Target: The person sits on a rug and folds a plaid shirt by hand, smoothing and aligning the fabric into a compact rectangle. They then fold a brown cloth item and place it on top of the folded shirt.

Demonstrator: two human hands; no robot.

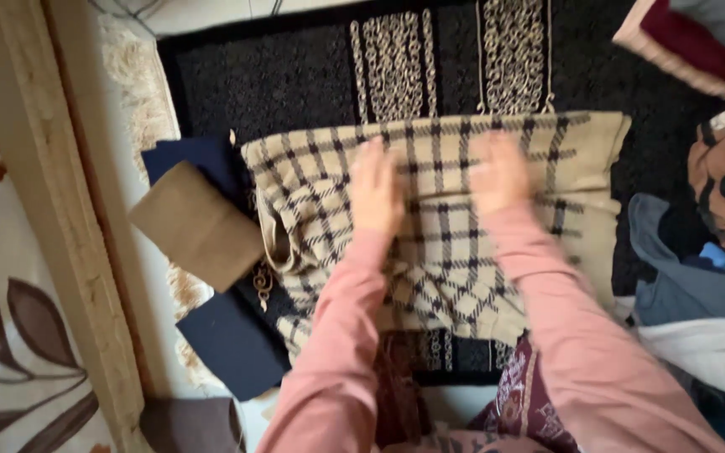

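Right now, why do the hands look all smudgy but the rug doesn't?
In the head view, the left hand and right hand are smeared by motion blur on the checked cloth; the black rug and the folded tan cloth look sharper. The light is soft and even, with no glare and only faint shadows.

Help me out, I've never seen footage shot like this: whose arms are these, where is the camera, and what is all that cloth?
The camera sits on a person's head and looks down, so the two pink-sleeved arms are that person's own. The left hand and right hand press flat on a beige checked cloth, fingers spread, gripping nothing. The cloth lies on a black patterned rug. Left of it sit a folded tan cloth and dark blue folded pieces. On the right is a pile of other clothes. The hands look blurred.
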